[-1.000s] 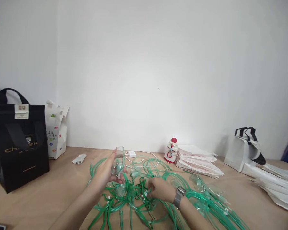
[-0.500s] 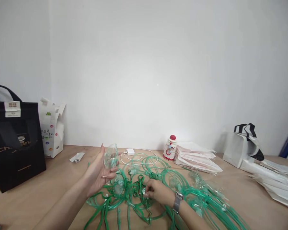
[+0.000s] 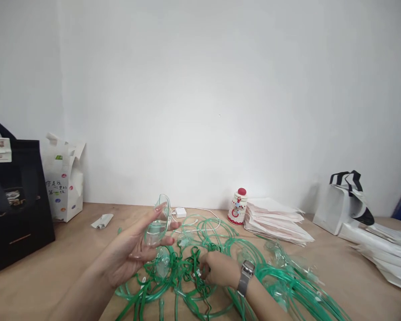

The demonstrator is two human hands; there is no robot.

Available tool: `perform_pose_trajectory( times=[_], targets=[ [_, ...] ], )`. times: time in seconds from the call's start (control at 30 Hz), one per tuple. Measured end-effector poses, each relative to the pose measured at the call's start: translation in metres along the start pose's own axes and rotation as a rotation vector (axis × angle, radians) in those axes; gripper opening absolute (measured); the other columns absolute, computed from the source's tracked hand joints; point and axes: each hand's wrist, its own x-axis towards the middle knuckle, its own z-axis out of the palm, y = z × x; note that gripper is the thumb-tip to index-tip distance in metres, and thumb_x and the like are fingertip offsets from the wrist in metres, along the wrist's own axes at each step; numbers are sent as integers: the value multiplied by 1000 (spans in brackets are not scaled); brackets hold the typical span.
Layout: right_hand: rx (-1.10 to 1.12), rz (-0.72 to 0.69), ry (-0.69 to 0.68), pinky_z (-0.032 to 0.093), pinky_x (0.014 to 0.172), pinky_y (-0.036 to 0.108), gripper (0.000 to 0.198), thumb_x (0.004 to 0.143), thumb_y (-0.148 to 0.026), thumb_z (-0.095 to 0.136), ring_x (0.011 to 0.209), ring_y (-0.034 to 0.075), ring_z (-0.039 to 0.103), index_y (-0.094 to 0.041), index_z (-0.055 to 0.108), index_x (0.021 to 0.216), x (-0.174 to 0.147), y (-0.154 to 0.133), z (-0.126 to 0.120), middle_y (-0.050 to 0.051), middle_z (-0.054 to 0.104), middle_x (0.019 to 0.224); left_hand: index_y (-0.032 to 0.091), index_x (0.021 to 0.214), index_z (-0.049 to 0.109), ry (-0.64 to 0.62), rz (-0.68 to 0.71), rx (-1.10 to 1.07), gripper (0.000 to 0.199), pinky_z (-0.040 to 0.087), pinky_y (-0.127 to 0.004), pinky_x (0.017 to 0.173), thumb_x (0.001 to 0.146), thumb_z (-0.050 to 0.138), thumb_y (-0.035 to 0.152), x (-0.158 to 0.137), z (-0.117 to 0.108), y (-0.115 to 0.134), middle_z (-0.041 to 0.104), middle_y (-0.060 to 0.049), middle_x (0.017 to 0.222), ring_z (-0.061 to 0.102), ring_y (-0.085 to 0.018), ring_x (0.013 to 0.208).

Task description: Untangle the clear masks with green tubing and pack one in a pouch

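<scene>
My left hand [image 3: 130,256] is closed around a clear green-tinted oxygen mask [image 3: 157,226], raised above the table with its rim turned up. Fingers and thumb lie on either side of it. My right hand [image 3: 222,268], with a watch [image 3: 246,277] on the wrist, is low in the tangle with fingertips pinched together. A small whitish piece [image 3: 198,273] shows by those fingertips; what they grip is mostly hidden. Around it lie dark green elastic straps [image 3: 187,267]. Another mask [image 3: 162,263] rests just below my left hand.
Bundled green tubing [image 3: 300,285] and more clear masks [image 3: 279,292] spread to the right. Behind stand a red-capped jar [image 3: 237,208], a stack of paper sleeves [image 3: 274,220] and a white charger [image 3: 179,212]. Bags stand left, including a black one [image 3: 20,214]; a white bag [image 3: 332,209] stands right.
My left hand has tipped the mask, closing its fingers more around it. The right hand has shifted slightly left within the straps. The view has turned a little to the right.
</scene>
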Motion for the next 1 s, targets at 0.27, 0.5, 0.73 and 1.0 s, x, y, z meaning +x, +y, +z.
perform_pose_trajectory(
  times=[0.27, 0.5, 0.73, 1.0],
  targets=[
    [-51, 89, 6, 50, 79, 37, 12, 86, -25, 58, 88, 17, 61, -14, 63, 88, 3, -11, 10, 4, 65, 94, 18, 108, 62, -71, 136, 112, 29, 49, -13, 47, 79, 66, 23, 6, -10, -6, 68, -10, 96, 67, -17, 79],
    [114, 95, 91, 48, 81, 40, 12, 85, -24, 59, 91, 19, 60, -13, 62, 87, 11, -4, 21, 4, 63, 95, 17, 108, 60, -198, 56, 48, 44, 21, -10, 25, 85, 46, 53, 13, -5, -15, 57, 1, 61, 34, 0, 28],
    [649, 66, 129, 49, 51, 24, 20, 90, -30, 52, 54, 9, 57, -12, 58, 95, 28, 20, 22, -2, 61, 72, 20, 117, 46, -89, 90, -30, 35, 47, -16, 40, 91, 39, 42, 15, -6, -13, 65, -9, 83, 64, -12, 55],
    [1199, 24, 374, 52, 62, 29, 29, 93, -38, 44, 67, 12, 61, -12, 57, 98, 30, 45, 13, 2, 61, 80, 15, 132, 32, -61, 14, -274, 40, 55, -17, 47, 94, 36, 27, 27, -10, -21, 67, -16, 90, 70, -16, 64]
  ],
)
